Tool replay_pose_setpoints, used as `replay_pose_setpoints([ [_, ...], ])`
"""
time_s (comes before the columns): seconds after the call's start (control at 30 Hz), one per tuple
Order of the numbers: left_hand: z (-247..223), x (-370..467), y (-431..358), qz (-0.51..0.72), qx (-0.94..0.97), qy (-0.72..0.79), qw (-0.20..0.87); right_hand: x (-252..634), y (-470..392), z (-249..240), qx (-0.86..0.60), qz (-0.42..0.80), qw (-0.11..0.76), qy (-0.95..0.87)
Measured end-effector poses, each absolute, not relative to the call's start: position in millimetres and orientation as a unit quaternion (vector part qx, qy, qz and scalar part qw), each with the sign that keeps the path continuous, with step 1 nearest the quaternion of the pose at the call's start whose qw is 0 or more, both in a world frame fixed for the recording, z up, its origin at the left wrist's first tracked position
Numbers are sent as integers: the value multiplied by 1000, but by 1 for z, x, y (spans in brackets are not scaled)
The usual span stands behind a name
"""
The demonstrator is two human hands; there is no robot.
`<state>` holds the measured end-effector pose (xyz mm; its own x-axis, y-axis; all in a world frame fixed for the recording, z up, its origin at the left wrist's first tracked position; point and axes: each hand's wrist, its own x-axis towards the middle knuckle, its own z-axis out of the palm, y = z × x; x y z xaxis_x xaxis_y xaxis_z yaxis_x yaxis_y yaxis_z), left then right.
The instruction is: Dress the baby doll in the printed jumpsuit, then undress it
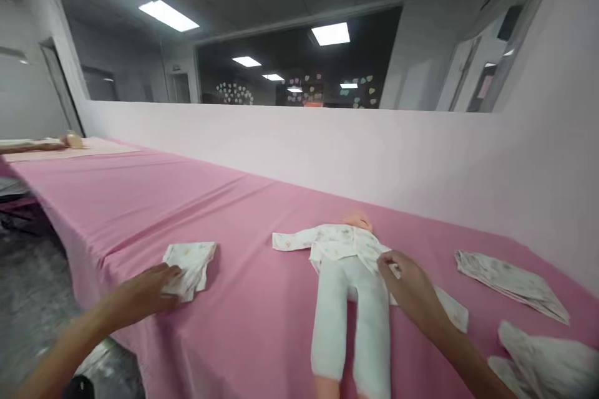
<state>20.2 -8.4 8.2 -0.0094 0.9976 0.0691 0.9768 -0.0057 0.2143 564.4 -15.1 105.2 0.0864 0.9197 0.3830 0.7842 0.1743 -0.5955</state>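
Observation:
A doll (358,220) lies on its back on the pink cloth, dressed in a white patterned top (339,240) and pale leggings (330,318). Its feet point toward me. My right hand (409,287) is at the top's side on the right, fingers closed on the fabric near the hem. The sleeve on that side reaches out beneath my wrist. Further left, my left hand (152,288) rests with its fingers on the edge of a small folded patterned cloth (191,262). Its fingertips are partly hidden at the cloth.
On the right lie a folded patterned garment (512,283) and a crumpled one (552,361). The pink-covered table (140,190) runs along a white wall (281,143) with a window. Another doll (71,139) lies at the far left end.

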Motion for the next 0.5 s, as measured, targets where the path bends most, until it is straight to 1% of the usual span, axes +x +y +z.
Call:
replay_pose_setpoints([
  [0.07,20,42,-15,120,710,691,54,552,-25,112,-624,88,360,-688],
  [0.1,28,54,-18,153,706,688,63,546,-31,117,-617,86,352,-698],
  [0.17,48,80,-24,264,671,684,111,535,-47,126,-603,84,341,-716],
  [0.23,70,111,-34,319,662,663,142,522,-69,137,-581,97,327,-739],
  [0.3,91,147,-48,455,602,602,260,506,-92,148,-542,121,301,-775],
  [0.33,100,167,-56,499,579,567,307,497,-104,153,-517,129,284,-797],
  [0.4,116,204,-75,527,569,500,386,480,-124,161,-465,116,266,-836],
  [0.5,132,248,-102,502,589,414,479,463,-144,171,-406,27,275,-871],
])
